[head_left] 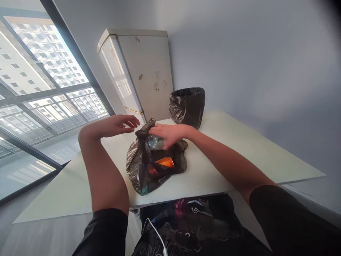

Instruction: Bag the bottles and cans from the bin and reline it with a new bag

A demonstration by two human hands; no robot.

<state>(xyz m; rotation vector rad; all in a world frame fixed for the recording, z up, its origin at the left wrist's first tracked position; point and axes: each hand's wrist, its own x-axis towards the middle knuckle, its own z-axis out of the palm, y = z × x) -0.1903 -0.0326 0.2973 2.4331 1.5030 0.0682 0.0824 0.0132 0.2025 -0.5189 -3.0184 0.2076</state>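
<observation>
A black plastic bag (pixel 134 163) lies with its mouth spread on the pale table. My right hand (pixel 169 134) reaches into the opening, its fingers and thumb round a clear plastic bottle (pixel 156 143). Below that bottle an orange can (pixel 165 162) rests on its side in the bag. Something red (pixel 153 172) shows dimly through the film beside the can, and a teal piece (pixel 144 190) shows at the bag's lower corner. My left hand (pixel 124 124) hovers just left of the bag's gathered top edge, fingers apart and holding nothing.
Behind the bag stands a bin lined with black plastic (pixel 189 110), on the far part of the table (pixel 226 149). A white fridge (pixel 146 71) stands beyond the table's far end. Tall windows (pixel 45 71) run along the left. A white cable (pixel 157 233) hangs in front of my shirt.
</observation>
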